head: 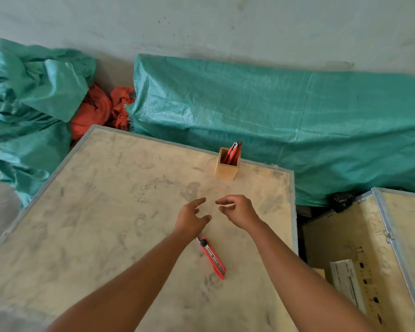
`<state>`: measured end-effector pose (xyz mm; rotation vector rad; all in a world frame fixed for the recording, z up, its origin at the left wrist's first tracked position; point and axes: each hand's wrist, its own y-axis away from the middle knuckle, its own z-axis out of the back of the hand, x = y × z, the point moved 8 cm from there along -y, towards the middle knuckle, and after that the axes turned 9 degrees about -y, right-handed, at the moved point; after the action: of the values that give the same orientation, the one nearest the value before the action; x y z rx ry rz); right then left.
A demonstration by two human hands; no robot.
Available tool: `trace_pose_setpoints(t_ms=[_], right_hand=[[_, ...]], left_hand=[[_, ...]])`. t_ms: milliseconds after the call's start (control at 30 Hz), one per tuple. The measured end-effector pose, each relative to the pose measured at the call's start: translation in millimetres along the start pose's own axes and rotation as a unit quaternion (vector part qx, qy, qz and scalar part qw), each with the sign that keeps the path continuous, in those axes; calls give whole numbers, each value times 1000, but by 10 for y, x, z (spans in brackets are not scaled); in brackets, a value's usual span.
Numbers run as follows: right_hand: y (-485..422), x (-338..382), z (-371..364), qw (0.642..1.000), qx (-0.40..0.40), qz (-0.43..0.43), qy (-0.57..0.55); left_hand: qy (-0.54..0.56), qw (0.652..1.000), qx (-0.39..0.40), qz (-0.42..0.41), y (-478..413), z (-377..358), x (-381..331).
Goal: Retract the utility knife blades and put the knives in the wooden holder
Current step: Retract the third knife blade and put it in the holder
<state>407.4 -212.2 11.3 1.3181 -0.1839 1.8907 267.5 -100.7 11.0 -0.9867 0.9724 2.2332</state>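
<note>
A red utility knife (pixel 213 258) lies flat on the dusty plywood crate top (pixel 106 212), its front end hidden under my left wrist. My left hand (pixel 192 218) hovers just above and beyond it, fingers spread, holding nothing. My right hand (pixel 237 209) floats beside the left, fingers loosely curled and empty. Farther back, near the crate's far edge, stands a square wooden holder (pixel 226 167) with red knives (pixel 233 153) sticking out of its top.
Green tarpaulin (pixel 273 111) covers a long bulk behind the crate, and more crumpled tarp (pixel 29 97) with orange cloth (pixel 98 111) lies at the left. A second plywood crate (pixel 374 248) stands to the right across a dark gap.
</note>
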Motion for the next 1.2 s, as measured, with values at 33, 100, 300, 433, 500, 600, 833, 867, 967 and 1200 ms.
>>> trace_pose_setpoints(t_ms=[33, 100, 300, 433, 500, 600, 833, 867, 967, 1200], right_hand=[[47, -73, -77, 1000, 20, -6, 9], [140, -212, -225, 998, 52, -15, 25], [323, -518, -638, 985, 151, -39, 72], [400, -605, -821, 979, 185, -48, 78], [412, -640, -859, 979, 181, -42, 81], [434, -708, -918, 978, 190, -39, 79], [482, -841, -937, 985, 156, -35, 59], [476, -849, -923, 987, 151, -37, 52], [478, -851, -857, 989, 139, -42, 28], [589, -645, -529, 992, 99, -38, -72]], left_hand=[[4, 1000, -5, 16, 105, -38, 136], [13, 999, -18, 46, 307, -132, 405], [1, 995, -47, 86, 778, -533, 888], [-14, 992, -48, 112, 917, -793, 1024], [-21, 992, -56, 112, 945, -864, 1046], [-36, 992, -66, 97, 951, -929, 1058], [-38, 993, -79, 83, 960, -964, 1056], [-35, 993, -78, 84, 966, -961, 1044], [-35, 994, -67, 80, 979, -940, 1001], [104, 991, 36, 78, 998, -825, 829]])
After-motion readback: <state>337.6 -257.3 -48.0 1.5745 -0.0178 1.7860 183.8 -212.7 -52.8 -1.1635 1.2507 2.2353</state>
